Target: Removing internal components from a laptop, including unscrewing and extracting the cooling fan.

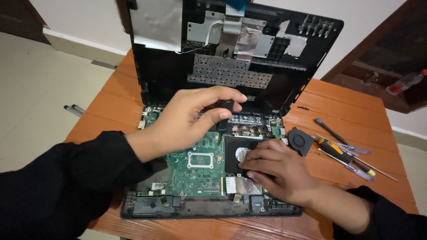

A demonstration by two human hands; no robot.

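The black-handled screwdriver [224, 111] stands upright over the far middle of the opened laptop base [147, 206], pinched at its handle by the left hand [191, 118]. Inside the base lie a green circuit board [198, 171] and, right of it, a black drive [238, 153]; the right hand [278, 169] rests flat on the drive, fingers apparently holding nothing. A loose fan [300, 141] and spare screwdrivers [344, 153] lie on the wooden table [356, 106] to the right.

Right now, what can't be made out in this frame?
- Head view: the screwdriver tip and what it meets, hidden under the left hand.
- Most of the hard drive, covered by the right hand.
- The raised laptop cover, top cut off by the frame edge.
- Bottle at far right: blurred, too small to tell its contents.
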